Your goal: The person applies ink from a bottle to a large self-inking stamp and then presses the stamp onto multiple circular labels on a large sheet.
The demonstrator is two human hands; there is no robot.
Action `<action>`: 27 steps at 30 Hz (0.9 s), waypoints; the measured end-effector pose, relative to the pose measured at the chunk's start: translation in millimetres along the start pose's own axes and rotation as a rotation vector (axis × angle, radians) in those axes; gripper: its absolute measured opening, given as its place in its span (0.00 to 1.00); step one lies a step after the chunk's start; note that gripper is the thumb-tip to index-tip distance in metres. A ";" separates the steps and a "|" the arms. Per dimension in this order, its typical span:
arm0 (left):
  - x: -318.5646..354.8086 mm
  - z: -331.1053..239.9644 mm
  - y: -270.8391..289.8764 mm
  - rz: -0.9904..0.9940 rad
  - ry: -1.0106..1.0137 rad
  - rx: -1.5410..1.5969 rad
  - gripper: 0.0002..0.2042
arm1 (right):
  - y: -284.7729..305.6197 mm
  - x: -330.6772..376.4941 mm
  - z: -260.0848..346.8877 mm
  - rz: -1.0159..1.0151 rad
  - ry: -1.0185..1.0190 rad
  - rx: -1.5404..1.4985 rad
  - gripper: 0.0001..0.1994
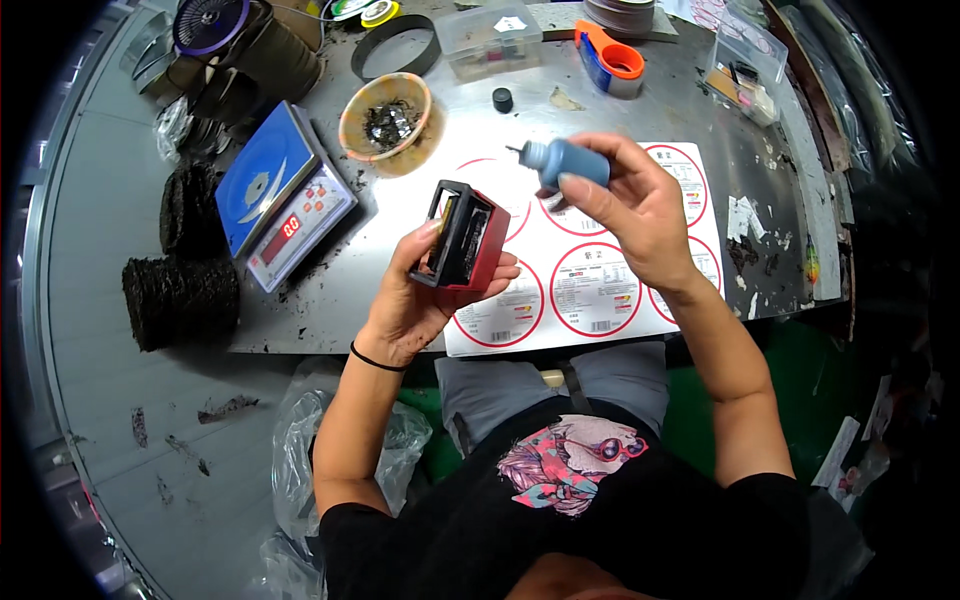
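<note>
My left hand (400, 305) is closed around a red and black self-inking stamp (488, 252), tilted with its open black frame turned up to the left. My right hand (645, 215) grips a small blue-grey ink bottle (580, 165) between thumb and fingers. The bottle lies nearly sideways, its thin uncapped nozzle pointing left, up and to the right of the stamp and apart from it. Below both hands a white sheet of round red-edged labels (596, 343) covers part of the metal table (390, 225). A small black cap (502, 100) stands beyond the bottle.
A digital scale (285, 195) sits left, near a bowl (352, 128) of dark scraps. Dark seaweed-like stacks (180, 300) lie farther left. Behind are a black ring (428, 50), a clear plastic box (490, 45), an orange and blue tape dispenser (610, 62) and another clear box (752, 50).
</note>
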State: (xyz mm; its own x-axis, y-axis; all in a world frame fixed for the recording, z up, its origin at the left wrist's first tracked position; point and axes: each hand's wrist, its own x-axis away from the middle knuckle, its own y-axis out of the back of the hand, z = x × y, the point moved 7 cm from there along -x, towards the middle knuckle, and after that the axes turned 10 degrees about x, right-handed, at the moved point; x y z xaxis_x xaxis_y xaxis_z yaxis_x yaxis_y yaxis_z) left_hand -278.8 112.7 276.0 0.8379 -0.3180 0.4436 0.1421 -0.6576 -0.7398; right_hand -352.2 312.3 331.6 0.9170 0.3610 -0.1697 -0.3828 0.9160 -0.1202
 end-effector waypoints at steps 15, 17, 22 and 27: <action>25.8 -3.9 -11.6 -0.076 -0.157 -0.001 0.32 | -46.7 4.0 14.9 0.068 0.113 0.501 0.17; 27.4 -2.8 -11.3 -0.069 -0.156 0.017 0.32 | -47.2 1.9 16.9 0.073 0.089 0.503 0.17; 27.8 -3.0 -5.7 -0.081 -0.186 -0.002 0.32 | -53.0 3.1 19.1 0.107 0.118 0.636 0.13; 23.0 0.9 -9.6 -0.041 -0.170 0.022 0.30 | -58.5 0.6 22.3 0.124 0.224 0.707 0.13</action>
State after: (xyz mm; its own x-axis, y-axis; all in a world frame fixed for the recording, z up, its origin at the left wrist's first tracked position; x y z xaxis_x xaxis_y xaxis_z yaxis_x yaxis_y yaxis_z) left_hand -260.4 112.3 292.9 0.9079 -0.1700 0.3831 0.1879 -0.6521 -0.7345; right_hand -326.8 262.8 360.3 0.7979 0.4939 -0.3455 -0.2492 0.7922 0.5571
